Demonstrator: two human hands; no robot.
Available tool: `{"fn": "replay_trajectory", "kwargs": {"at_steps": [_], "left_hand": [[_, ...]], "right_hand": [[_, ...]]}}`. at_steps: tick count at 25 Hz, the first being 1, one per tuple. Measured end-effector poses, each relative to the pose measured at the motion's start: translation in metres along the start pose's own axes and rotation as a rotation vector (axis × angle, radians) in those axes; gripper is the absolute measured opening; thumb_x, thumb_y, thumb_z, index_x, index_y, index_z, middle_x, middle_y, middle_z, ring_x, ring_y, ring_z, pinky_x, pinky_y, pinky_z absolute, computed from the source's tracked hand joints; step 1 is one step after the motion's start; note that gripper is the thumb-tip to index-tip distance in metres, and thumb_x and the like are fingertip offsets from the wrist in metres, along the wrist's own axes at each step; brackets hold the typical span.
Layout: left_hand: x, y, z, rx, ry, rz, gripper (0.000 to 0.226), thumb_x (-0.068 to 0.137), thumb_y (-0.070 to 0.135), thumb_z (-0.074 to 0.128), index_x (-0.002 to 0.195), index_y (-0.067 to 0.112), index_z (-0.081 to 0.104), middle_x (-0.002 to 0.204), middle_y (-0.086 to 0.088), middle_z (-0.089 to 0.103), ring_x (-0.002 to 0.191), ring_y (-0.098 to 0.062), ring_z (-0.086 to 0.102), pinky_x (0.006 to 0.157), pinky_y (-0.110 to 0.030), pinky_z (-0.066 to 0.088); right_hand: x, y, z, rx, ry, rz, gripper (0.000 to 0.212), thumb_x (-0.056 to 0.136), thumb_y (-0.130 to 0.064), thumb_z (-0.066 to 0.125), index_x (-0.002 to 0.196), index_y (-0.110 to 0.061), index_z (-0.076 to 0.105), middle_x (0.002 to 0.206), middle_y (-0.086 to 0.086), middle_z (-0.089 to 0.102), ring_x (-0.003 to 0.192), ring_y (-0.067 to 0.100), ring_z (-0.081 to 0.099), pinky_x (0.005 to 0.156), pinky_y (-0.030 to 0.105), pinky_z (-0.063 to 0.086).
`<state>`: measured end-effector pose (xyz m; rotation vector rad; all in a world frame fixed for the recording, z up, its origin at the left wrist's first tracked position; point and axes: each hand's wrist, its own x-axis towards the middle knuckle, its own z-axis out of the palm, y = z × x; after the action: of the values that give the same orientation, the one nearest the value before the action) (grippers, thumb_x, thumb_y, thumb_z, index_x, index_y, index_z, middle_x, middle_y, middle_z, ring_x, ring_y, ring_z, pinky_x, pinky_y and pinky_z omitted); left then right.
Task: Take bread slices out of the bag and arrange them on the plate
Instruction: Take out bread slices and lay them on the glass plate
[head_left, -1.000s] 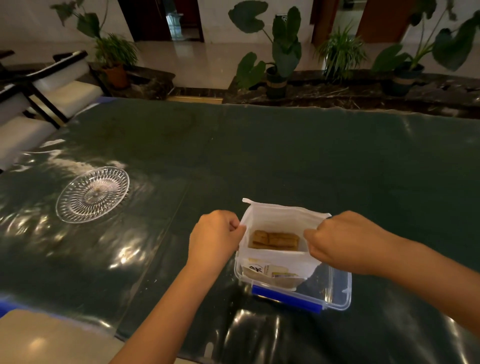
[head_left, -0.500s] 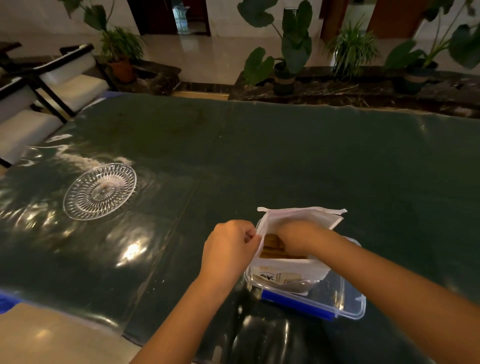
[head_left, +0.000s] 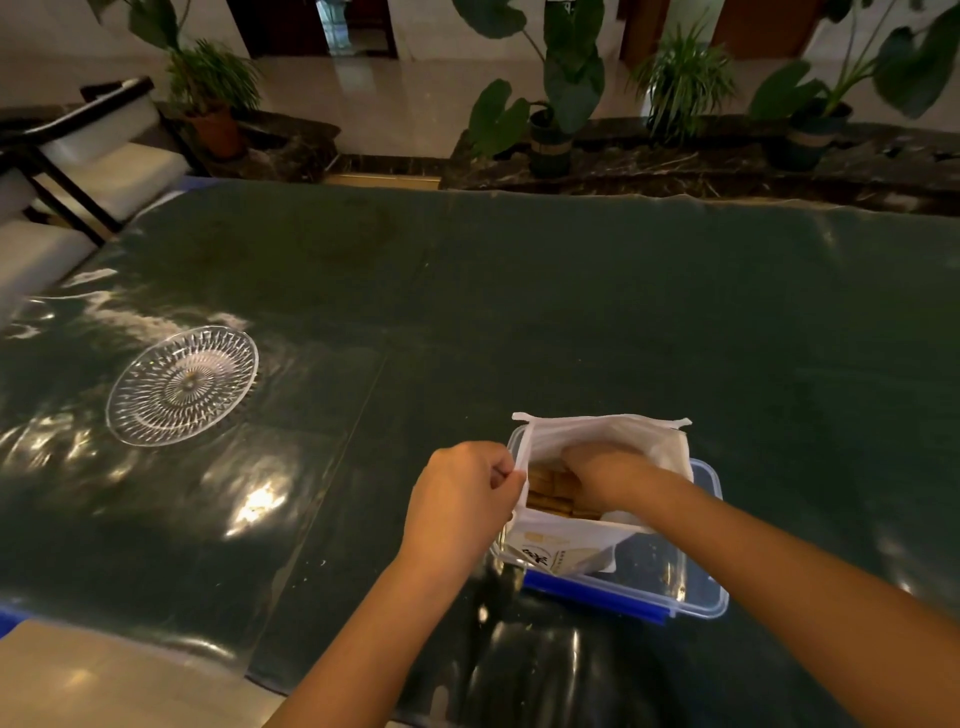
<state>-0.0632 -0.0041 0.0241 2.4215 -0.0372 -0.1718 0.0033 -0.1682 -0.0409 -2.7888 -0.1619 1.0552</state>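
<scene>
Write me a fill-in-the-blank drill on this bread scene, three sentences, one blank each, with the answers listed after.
1. The white bag stands inside a clear plastic ____ with blue trim.
2. The right hand reaches into the bag while the left hand pinches the bag's ____ edge.
3. The glass plate on the table holds ____ bread slices.

Missing words: container; left; no

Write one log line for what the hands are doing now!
left hand: pinching bag rim | right hand: inside bag at bread slices, grip unclear | plate: no bread
</scene>
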Motion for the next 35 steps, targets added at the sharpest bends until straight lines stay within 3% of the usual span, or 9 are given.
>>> {"fn": "replay_trajectory", "kwargs": {"at_steps": [5, 10, 19, 21, 24, 26, 28, 30, 35], "left_hand": [[-0.001, 0.0, 0.0, -0.022, 0.003, 0.005, 0.017, 0.083, 0.022, 0.063, 0.067, 0.017, 0.066, 0.062, -0.001, 0.069, 0.057, -0.013, 0.066, 0.061, -0.038, 0.058], [0.002, -0.001, 0.001, -0.017, 0.034, 0.021, 0.017, 0.082, 0.022, 0.064, 0.065, 0.024, 0.066, 0.06, 0.003, 0.066, 0.055, -0.008, 0.063, 0.058, -0.03, 0.057], [0.008, -0.008, -0.001, -0.091, 0.035, 0.047, 0.018, 0.08, 0.021, 0.067, 0.066, 0.03, 0.063, 0.06, 0.006, 0.066, 0.059, -0.001, 0.062, 0.048, -0.005, 0.043], [0.008, -0.006, -0.008, -0.168, 0.066, 0.029, 0.011, 0.076, 0.029, 0.07, 0.087, 0.031, 0.067, 0.082, 0.013, 0.069, 0.075, 0.001, 0.063, 0.058, -0.006, 0.046], [0.013, 0.0, -0.027, -0.262, 0.055, 0.146, 0.075, 0.064, 0.043, 0.073, 0.131, 0.043, 0.038, 0.135, 0.018, 0.044, 0.123, 0.001, 0.039, 0.096, -0.022, 0.037], [0.02, 0.015, -0.039, -0.21, -0.024, 0.291, 0.089, 0.064, 0.042, 0.074, 0.135, 0.054, 0.021, 0.148, 0.02, 0.028, 0.135, 0.002, 0.022, 0.106, -0.024, 0.026], [0.029, 0.031, -0.042, -0.21, -0.105, 0.389, 0.086, 0.068, 0.03, 0.075, 0.131, 0.058, 0.024, 0.143, 0.022, 0.036, 0.133, 0.004, 0.029, 0.103, -0.014, 0.029], [0.037, 0.042, -0.041, -0.334, -0.155, 0.42, 0.073, 0.072, 0.016, 0.074, 0.121, 0.057, 0.04, 0.12, 0.03, 0.054, 0.115, 0.008, 0.049, 0.085, -0.005, 0.042], [0.044, 0.054, -0.044, -0.49, -0.021, 0.459, 0.039, 0.076, 0.01, 0.071, 0.085, 0.048, 0.067, 0.083, 0.026, 0.069, 0.079, 0.004, 0.064, 0.064, -0.009, 0.049]], "right_hand": [[0.0, 0.004, 0.002, 0.016, 0.101, -0.046, 0.025, 0.086, -0.034, 0.057, 0.108, -0.022, 0.057, 0.096, 0.001, 0.059, 0.086, 0.017, 0.053, 0.083, 0.031, 0.043], [-0.034, 0.0, -0.026, -0.113, 0.268, -0.208, 0.033, 0.079, -0.052, 0.054, 0.08, -0.021, 0.064, 0.075, -0.001, 0.064, 0.07, 0.016, 0.059, 0.068, 0.029, 0.052], [-0.111, 0.019, -0.083, -0.004, 0.391, -0.329, 0.026, 0.075, -0.022, 0.063, 0.1, -0.025, 0.07, 0.094, -0.007, 0.072, 0.083, 0.012, 0.065, 0.075, 0.036, 0.057], [-0.124, 0.022, -0.092, 0.045, 0.402, -0.355, 0.026, 0.075, -0.02, 0.065, 0.1, -0.025, 0.07, 0.093, -0.007, 0.073, 0.082, 0.008, 0.065, 0.076, 0.033, 0.057], [-0.14, 0.023, -0.109, 0.093, 0.448, -0.403, 0.025, 0.075, -0.018, 0.066, 0.098, -0.027, 0.07, 0.088, -0.009, 0.073, 0.078, 0.004, 0.066, 0.074, 0.029, 0.058], [-0.149, 0.021, -0.122, 0.098, 0.476, -0.445, 0.023, 0.075, -0.017, 0.066, 0.095, -0.027, 0.07, 0.086, -0.01, 0.073, 0.077, 0.002, 0.066, 0.071, 0.026, 0.058], [-0.157, 0.019, -0.135, 0.078, 0.494, -0.491, 0.022, 0.076, -0.018, 0.066, 0.096, -0.027, 0.07, 0.086, -0.011, 0.072, 0.078, 0.001, 0.066, 0.07, 0.023, 0.058], [-0.163, 0.018, -0.147, 0.054, 0.523, -0.544, 0.022, 0.076, -0.018, 0.067, 0.096, -0.026, 0.07, 0.085, -0.013, 0.07, 0.078, 0.0, 0.065, 0.069, 0.017, 0.056], [-0.156, 0.026, -0.165, 0.184, 0.56, -0.648, 0.025, 0.076, -0.018, 0.068, 0.098, -0.03, 0.069, 0.086, -0.022, 0.066, 0.085, -0.01, 0.061, 0.068, 0.0, 0.046]]}}
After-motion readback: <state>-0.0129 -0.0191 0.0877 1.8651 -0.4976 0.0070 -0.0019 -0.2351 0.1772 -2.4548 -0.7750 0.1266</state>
